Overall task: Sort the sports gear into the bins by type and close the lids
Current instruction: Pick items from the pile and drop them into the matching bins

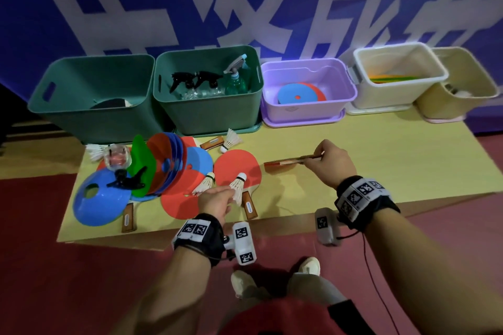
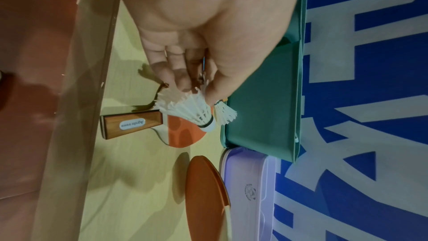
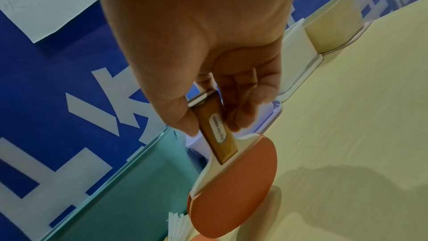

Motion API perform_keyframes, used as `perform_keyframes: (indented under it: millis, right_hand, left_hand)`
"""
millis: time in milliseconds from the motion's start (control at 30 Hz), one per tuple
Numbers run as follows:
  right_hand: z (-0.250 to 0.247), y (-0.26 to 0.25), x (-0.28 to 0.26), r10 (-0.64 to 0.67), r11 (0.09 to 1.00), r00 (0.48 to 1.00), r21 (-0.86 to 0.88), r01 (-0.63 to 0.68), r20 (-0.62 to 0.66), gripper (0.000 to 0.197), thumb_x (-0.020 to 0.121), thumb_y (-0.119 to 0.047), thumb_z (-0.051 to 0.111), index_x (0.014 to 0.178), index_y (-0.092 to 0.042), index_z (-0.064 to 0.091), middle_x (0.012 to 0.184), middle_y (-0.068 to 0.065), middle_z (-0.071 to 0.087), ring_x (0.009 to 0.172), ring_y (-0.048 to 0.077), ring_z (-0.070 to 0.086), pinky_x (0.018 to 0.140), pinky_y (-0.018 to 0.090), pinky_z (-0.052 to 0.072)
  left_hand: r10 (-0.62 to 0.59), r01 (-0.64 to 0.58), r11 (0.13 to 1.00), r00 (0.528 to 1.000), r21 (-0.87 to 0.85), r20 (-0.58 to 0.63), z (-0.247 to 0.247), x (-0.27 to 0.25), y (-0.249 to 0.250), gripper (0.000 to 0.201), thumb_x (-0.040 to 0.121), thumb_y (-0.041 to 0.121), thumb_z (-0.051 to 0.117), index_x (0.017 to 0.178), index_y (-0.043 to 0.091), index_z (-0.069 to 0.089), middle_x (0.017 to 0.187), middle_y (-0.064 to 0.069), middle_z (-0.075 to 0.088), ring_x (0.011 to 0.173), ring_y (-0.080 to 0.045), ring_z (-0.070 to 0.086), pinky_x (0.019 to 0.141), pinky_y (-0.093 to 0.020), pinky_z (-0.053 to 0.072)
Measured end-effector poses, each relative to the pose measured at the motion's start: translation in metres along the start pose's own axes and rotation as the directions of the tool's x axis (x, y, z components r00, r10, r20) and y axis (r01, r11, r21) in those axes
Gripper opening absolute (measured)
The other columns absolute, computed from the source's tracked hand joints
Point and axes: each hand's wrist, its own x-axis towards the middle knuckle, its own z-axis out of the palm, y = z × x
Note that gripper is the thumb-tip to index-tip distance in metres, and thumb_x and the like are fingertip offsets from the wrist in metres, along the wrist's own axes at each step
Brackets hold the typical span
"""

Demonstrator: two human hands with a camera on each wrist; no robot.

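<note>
White feathers of a shuttlecock (image 1: pixel 237 187) sit pinched between the thumb and fingertips of the left hand (image 1: pixel 217 202), just above a red paddle (image 1: pixel 237 168) lying on the yellow mat (image 1: pixel 381 160). To the right, the right hand (image 1: pixel 330 164) curls its fingers round the wooden handle of a second paddle (image 3: pixel 234 186), held off the mat, near the purple bin (image 1: pixel 309 90) at the far side.
</note>
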Motion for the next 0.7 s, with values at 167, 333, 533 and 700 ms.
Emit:
perform_keyframes:
  millis: [167,333,533,700]
  right_hand:
    - [-0.013,0.006,-0.001,0.08,0.997,0.978,0.001,-0.082,0.191,0.026,0.081,-0.034,0.067,0.091,-0.015,0.052,0.084,0.009,0.065,0.07,0.026,0.065,0.056,0.032,0.051]
    - [-0.02,0.022,0.007,0.155,0.982,0.925,0.052,-0.184,0.347,0.022,0.091,-0.022,0.053,0.102,-0.005,0.06,0.077,0.01,0.059,0.056,0.025,0.059,0.048,0.028,0.044]
    - [-0.057,0.062,0.011,0.216,0.793,0.889,0.459,-0.401,0.403,0.02,0.092,-0.015,0.049,0.079,-0.002,0.055,0.062,0.011,0.047,0.045,0.023,0.046,0.046,0.025,0.03]
    - [-0.117,0.113,0.012,0.217,0.524,0.845,0.672,-0.522,0.488,0.024,0.096,-0.02,0.043,0.087,-0.005,0.059,0.061,0.011,0.051,0.046,0.026,0.056,0.039,0.02,0.034]
  left_hand:
    - [0.045,-0.045,0.999,0.999,0.007,-0.024,0.009,-0.008,0.011,0.009,0.082,0.0,0.07,0.088,0.007,0.069,0.087,-0.013,0.07,0.06,-0.017,0.056,0.05,-0.026,0.043]
    - [0.09,-0.088,0.996,0.994,0.035,-0.06,0.027,-0.018,0.019,0.01,0.085,0.003,0.067,0.085,0.012,0.065,0.094,-0.011,0.07,0.078,-0.025,0.061,0.057,-0.028,0.047]
    - [0.153,-0.15,0.986,0.987,0.069,-0.049,0.079,-0.045,0.026,0.014,0.087,0.001,0.064,0.081,0.013,0.061,0.087,-0.011,0.067,0.073,-0.024,0.06,0.056,-0.028,0.048]
    - [0.191,-0.19,0.978,0.982,0.085,0.004,0.153,-0.078,0.03,0.014,0.087,0.0,0.062,0.086,0.014,0.061,0.089,-0.01,0.067,0.07,-0.021,0.06,0.054,-0.027,0.047]
